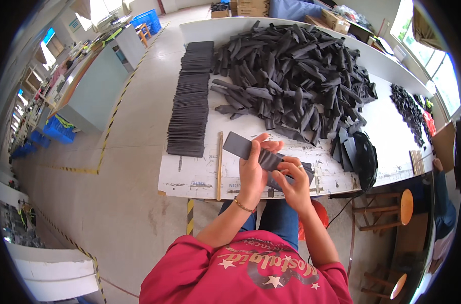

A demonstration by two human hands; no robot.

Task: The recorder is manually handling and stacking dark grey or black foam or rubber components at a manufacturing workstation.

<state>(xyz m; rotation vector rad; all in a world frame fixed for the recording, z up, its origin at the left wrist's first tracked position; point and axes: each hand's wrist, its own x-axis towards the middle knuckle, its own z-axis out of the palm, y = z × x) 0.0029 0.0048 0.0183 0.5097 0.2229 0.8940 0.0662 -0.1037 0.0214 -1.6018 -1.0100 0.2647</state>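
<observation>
A flat dark grey strip (237,145) with rounded corners is held above the table's front edge. My left hand (253,169) is closed round it, thumb along one side and fingertips past the other. My right hand (295,183), wearing a ring, pinches the strip's right end, which is partly hidden by the fingers. More dark flat pieces (307,172) lie on the table by my right hand. Beyond my hands lies a big heap of curled dark grey strips (291,76). Flat strips stand packed in a long row (189,104) along the table's left side.
A thin wooden stick (220,166) lies on the white table (177,177). Flat dark pieces (346,151) lean against a round black object (367,161) with a cord. Smaller black pieces (408,114) lie farther right. Wooden stools (406,206) stand beside the table.
</observation>
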